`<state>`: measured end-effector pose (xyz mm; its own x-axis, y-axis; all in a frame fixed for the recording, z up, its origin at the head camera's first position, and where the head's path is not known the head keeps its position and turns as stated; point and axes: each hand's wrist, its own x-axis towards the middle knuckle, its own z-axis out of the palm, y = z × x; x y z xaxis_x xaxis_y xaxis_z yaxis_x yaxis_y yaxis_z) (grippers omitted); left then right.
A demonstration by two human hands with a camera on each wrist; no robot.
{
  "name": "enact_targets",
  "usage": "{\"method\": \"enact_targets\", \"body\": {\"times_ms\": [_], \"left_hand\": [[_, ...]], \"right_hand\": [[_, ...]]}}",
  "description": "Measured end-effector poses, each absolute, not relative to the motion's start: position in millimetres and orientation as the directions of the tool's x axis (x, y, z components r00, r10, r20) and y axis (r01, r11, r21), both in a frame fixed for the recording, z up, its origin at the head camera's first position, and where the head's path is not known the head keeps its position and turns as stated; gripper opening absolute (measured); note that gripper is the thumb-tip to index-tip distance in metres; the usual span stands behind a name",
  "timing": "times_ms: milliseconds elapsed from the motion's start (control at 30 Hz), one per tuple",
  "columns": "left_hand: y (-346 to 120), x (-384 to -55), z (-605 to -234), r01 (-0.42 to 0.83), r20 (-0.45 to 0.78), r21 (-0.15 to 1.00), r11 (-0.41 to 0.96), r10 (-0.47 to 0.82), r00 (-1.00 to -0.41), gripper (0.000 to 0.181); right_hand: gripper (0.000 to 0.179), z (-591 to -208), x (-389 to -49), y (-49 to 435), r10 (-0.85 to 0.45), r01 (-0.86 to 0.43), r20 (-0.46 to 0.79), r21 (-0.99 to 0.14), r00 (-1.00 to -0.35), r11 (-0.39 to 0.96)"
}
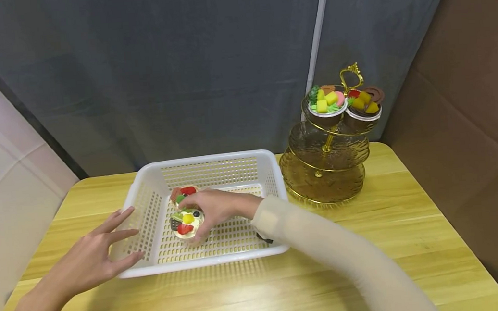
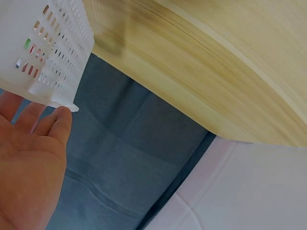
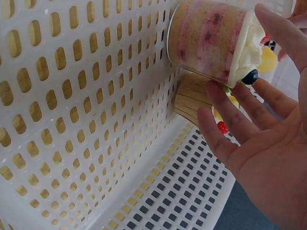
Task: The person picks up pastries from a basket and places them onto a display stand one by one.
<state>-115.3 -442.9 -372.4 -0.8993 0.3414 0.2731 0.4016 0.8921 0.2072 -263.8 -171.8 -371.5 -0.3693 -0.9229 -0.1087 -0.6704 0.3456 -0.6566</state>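
Note:
Inside the white perforated basket (image 1: 204,262) are two toy dessert cups at its left. The nearer dessert cup (image 1: 185,229), topped with cream and fruit, shows pink and sponge layers through its clear side in the right wrist view. My right hand (image 1: 220,207) reaches over it, thumb at the creamy rim and fingers spread along the opposite side. Behind it stands the other dessert cup (image 1: 188,190), with a wood-pattern side (image 3: 192,98). My left hand (image 1: 84,256) is at the basket's left end, fingers extended, fingertips right at the rim in the left wrist view.
A gold-trimmed three-tier stand (image 1: 325,169) is right of the basket. On its top tier sit a dessert cup with yellow cubes (image 1: 327,104) and a chocolate-coloured dessert cup (image 1: 363,106). Grey curtain (image 1: 182,73) hangs behind the wooden table (image 1: 409,221).

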Motion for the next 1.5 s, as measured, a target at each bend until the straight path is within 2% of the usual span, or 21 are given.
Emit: {"method": "enact_targets", "body": {"times_ms": [533, 800, 1133, 1500], "left_hand": [[-442, -116, -376, 0.414, 0.295, 0.201, 0.888, 0.348, -0.89, 0.05], [-441, -117, -376, 0.419, 0.298, 0.203, 0.885, 0.352, -0.887, 0.05], [-442, -117, -376, 0.413, 0.291, 0.206, 0.887, 0.347, -0.892, 0.049], [-444, -116, -376, 0.409, 0.292, 0.2, 0.891, 0.344, -0.892, 0.049]], "right_hand": [[0.081, -379, -260, -179, -0.915, -0.727, -0.13, -0.569, -0.382, 0.384], [0.08, -381, -260, -177, -0.912, -0.726, -0.137, -0.565, -0.388, 0.393], [0.084, -365, -263, -168, -0.885, -0.731, -0.144, -0.513, -0.443, 0.45], [0.078, -330, -260, -146, -0.864, -0.768, -0.004, -0.457, -0.503, 0.449]]}}
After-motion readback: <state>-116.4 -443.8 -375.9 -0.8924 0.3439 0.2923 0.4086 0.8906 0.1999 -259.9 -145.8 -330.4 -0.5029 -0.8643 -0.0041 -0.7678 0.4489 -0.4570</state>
